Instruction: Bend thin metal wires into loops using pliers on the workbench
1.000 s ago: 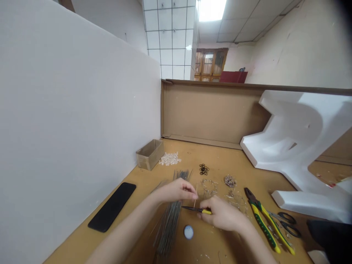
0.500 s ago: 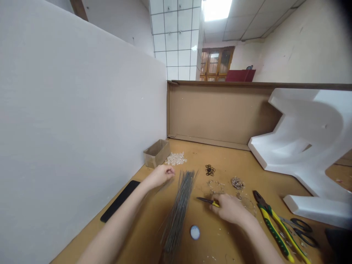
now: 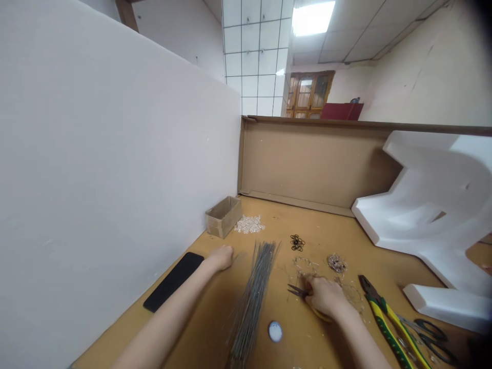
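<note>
My left hand [image 3: 222, 258] is closed beside the black flat bar [image 3: 173, 281]; a faint, blurred thin wire [image 3: 239, 255] sticks out from its fingertips. My right hand [image 3: 326, 295] grips small pliers [image 3: 297, 291] with dark jaws parted and pointing left; a yellow handle shows below the palm. Between both hands lies a long bundle of grey wires [image 3: 253, 302]. Thin bent wire pieces [image 3: 303, 264] lie just beyond my right hand. A round blue-and-white lid or disc [image 3: 275, 331] sits right of the bundle's near end.
A small cardboard box [image 3: 223, 218] stands by the white panel [image 3: 134, 154], next to clear beads [image 3: 249, 224]. Black rings [image 3: 297, 242] and a shiny small pile [image 3: 337, 262] lie farther back. Large pliers [image 3: 384, 318], scissors [image 3: 430, 333] and white foam [image 3: 430, 210] are on the right.
My left hand has drawn slightly back and left, away from the bundle's far end. The small pliers' jaws have come apart and their handle has turned in my right hand. The view has shifted slightly.
</note>
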A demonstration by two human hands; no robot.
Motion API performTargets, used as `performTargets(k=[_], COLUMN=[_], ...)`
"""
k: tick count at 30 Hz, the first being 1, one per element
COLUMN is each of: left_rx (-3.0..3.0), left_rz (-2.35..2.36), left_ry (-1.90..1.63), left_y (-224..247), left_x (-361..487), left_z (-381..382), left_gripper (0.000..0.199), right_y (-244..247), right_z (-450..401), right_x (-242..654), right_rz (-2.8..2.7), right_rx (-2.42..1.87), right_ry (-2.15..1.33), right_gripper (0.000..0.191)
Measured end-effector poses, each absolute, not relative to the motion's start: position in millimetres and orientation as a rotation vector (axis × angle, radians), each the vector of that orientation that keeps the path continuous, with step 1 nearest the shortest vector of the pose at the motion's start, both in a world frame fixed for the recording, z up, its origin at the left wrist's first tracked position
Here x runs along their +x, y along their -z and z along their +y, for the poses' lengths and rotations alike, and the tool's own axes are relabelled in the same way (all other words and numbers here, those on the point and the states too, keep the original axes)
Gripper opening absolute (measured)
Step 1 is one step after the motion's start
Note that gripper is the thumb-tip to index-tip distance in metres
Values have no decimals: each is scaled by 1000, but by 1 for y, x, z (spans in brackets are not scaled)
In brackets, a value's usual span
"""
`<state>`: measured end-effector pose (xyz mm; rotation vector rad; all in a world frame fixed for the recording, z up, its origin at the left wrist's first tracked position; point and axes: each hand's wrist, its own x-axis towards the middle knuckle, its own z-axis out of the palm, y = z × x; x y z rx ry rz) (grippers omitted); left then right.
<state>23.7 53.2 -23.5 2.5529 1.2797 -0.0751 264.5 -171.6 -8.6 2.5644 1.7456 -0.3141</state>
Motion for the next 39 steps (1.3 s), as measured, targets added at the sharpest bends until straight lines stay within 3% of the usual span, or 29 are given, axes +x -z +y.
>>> performTargets(k=[5,11,18,25,32,35,39], left_rx=[2567,2526,2278,1964,1878,1925,1938], left_rz=[1309,1233,953,725,631,677,682], left_ry=[68,-3,-253,-531,-673,-671,-645], left_y=[26,36,19,18,30,40,52], left_x=[33,49,26,17,8,6,6], left_z=[46,38,54,34,19,20,21], left_gripper=[19,10,4,19,14,11,7], right_y=[5,-7,-17,-3,16,25,36], right_z=[-171,-172,-171,-124,-52,-42,-42], right_x=[263,258,248,211,163,153,145], right_rz=[1841,1901,2246,2555,2668,2707,2693], right_rx=[2598,2685,2806,2752,2584,2513,2450], right_ry=[173,127,478,970,903,841,871], right_gripper=[25,18,19,22,22,15,21])
